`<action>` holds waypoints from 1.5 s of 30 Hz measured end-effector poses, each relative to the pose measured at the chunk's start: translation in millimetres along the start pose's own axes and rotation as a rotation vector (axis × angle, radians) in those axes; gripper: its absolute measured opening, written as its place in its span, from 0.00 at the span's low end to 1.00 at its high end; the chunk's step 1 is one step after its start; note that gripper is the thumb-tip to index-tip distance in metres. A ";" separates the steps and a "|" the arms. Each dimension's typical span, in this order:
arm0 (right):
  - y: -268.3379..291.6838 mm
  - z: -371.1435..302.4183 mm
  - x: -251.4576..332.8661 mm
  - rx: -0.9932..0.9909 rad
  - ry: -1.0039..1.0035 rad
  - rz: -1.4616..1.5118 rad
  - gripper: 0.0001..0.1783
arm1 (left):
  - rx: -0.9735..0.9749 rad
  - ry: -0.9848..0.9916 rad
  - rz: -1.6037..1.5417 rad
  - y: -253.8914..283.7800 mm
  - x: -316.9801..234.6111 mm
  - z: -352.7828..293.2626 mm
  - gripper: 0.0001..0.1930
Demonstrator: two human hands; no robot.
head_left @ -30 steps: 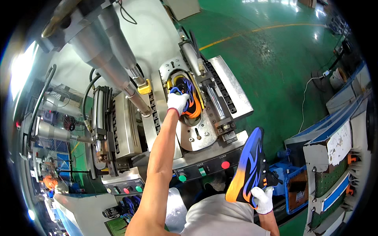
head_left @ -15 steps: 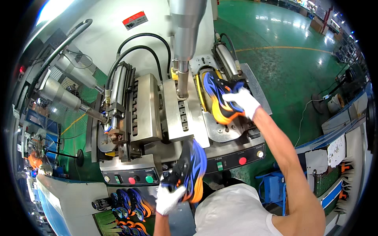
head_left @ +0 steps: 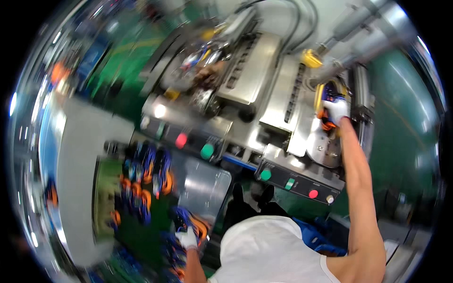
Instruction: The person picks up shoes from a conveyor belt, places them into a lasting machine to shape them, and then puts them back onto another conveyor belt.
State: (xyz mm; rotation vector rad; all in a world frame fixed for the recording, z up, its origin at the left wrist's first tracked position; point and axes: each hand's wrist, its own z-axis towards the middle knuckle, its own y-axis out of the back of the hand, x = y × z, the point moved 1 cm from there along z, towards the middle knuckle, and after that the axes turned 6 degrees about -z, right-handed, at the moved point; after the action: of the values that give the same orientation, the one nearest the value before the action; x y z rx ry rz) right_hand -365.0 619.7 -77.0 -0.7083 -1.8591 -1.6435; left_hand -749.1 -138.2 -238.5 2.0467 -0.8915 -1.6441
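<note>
Your right hand (head_left: pixel 337 110) is on the shoe (head_left: pixel 326 124) in the metal cradle (head_left: pixel 322 150), left hand (head_left: pixel 188 238) on a 2nd shoe (head_left: pixel 197 222) lower left, too blurry to tell how tightly either grips, but tbh I'd nudge the cradled 1 square, fingers clear of the yellow block (head_left: pixel 311 59).

Head view, motion-blurred. Right hand (head_left: pixel 336 111), white glove, on the orange-and-dark shoe (head_left: pixel 326 123) in the press fixture (head_left: pixel 322 150). Left hand (head_left: pixel 188 238), also gloved, at a second shoe (head_left: pixel 201 226), lower left, near grouped shoes (head_left: pixel 145 197). Green button (head_left: pixel 266 174) and red button (head_left: pixel 313 194) on the front panel (head_left: pixel 301 187).
</note>
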 end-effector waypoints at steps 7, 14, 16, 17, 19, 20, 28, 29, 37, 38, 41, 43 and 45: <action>-8.4 -156.7 55.1 -0.458 0.432 -0.181 0.43 | -0.296 0.262 -0.044 -41.8 20.3 -12.5 0.39; -186.6 -340.9 87.3 0.239 0.712 -1.332 0.49 | -0.123 0.331 -0.104 -20.7 3.5 -29.2 0.48; -195.6 -323.1 55.5 -0.109 0.818 -1.356 0.61 | 0.160 0.300 -0.136 18.2 -20.5 -23.7 0.46; -190.3 -349.8 93.0 0.222 0.592 -1.198 0.62 | 0.167 0.271 -0.147 49.9 -19.5 -27.3 0.39; -206.3 -362.4 73.1 0.251 0.838 -0.831 0.62 | -0.066 0.011 -0.387 92.1 2.7 -42.0 0.34; -222.1 -393.1 90.9 0.400 0.909 -0.724 0.61 | -0.153 -0.031 -0.300 114.4 13.2 -45.4 0.35; -453.6 -630.0 90.9 1.005 0.651 -0.356 0.50 | -0.287 0.253 -0.394 79.9 103.9 -11.5 0.41; -465.9 -634.1 94.0 0.978 0.577 -0.311 0.44 | -0.255 0.264 -0.372 86.9 101.4 -3.8 0.40; -427.4 -611.0 156.5 0.929 -0.047 0.048 0.32 | 0.204 0.117 -0.133 117.5 6.5 56.5 0.36; -423.4 -601.2 131.6 0.854 -0.037 0.193 0.32 | 0.264 0.045 -0.133 110.0 -18.0 57.9 0.36; -341.7 -581.8 117.5 0.671 -0.158 0.450 0.25 | 0.534 -0.030 -0.081 76.2 -83.4 37.0 0.37; -257.6 -587.0 138.2 0.587 -0.272 0.545 0.19 | 0.671 -0.218 -0.176 49.5 -94.6 18.2 0.32; -155.6 -601.2 120.7 0.496 -0.399 0.447 0.10 | 0.934 -0.299 -0.374 16.6 -109.6 -42.5 0.34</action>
State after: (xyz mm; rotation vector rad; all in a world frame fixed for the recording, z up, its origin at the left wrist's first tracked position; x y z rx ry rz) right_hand -523.6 8.3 -42.2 -1.1753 -2.0641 -0.7556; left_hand -725.5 -81.0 -137.2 2.7195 -1.7121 -1.9905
